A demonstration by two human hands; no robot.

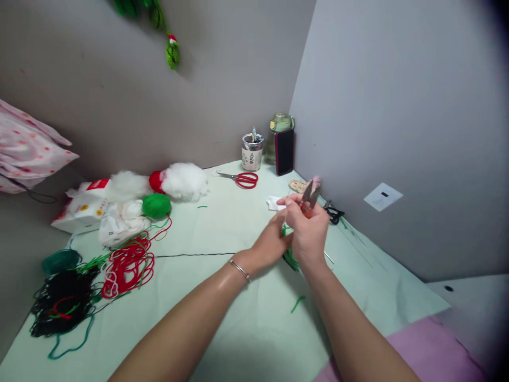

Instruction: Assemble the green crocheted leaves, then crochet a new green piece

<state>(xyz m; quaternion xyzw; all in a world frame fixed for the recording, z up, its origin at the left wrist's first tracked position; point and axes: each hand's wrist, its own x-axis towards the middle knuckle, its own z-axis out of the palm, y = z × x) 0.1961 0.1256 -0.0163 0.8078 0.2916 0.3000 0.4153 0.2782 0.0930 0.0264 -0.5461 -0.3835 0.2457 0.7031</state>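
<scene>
Nearest, in front of the red-handled scissors (pixel 236 178) and well to their right, shows a pink cloth (pixel 431 350). A short green yarn scrap (pixel 297 304) lies farther in, also before the scissors and to their right. On that same side, the right hand (pixel 309 229) is closed around an orange-handled tool (pixel 311 194) — its two metal blades stick up above the fist. The left hand (pixel 273 232) sits nearer than the scissors too, just beside the right, next to green yarn strands (pixel 291 257); its fingertips are partly hidden, so I cannot tell whether they pinch the strands. Well to the left of the scissors, on the near side, lie a heap of black yarn (pixel 66 302) and a red yarn tangle (pixel 131 265), with a green ball (pixel 156 206) just beyond. White stuffing (pixel 185 181) rests left of the scissors, about level with them. Behind the scissors and slightly right stands a pen cup (pixel 252 158); farther right are an upright phone (pixel 284 153) and, behind it, a green bottle (pixel 281 122).
</scene>
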